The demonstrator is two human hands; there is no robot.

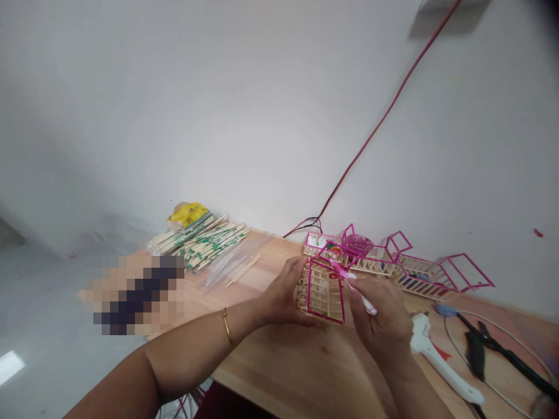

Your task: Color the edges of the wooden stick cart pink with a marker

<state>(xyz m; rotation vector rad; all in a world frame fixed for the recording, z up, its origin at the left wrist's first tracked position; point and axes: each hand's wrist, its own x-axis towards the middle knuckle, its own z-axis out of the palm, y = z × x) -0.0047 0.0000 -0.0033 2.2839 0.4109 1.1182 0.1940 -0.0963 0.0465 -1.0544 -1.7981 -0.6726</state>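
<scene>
My left hand (pixel 283 294) is closed around the left side of a small box frame (pixel 325 294) built of thin wooden sticks with magenta edges. The frame is held up tilted over the table. In my right hand (pixel 379 308) is a slim brush (pixel 343 273), its far end coated in pink and its handle white. The pink end is at the upper right edge of the frame, but I cannot tell whether it touches. My right palm hides part of the handle.
Along the wall stand similar stick frames (pixel 419 276) with magenta edges and a pink round container (pixel 358 244). A white glue gun (pixel 449 366) and black-handled pliers (pixel 502 346) lie right. Stick bundles (pixel 213 241) and a yellow bag (pixel 187 215) lie left. A pixelated patch covers the table's left end.
</scene>
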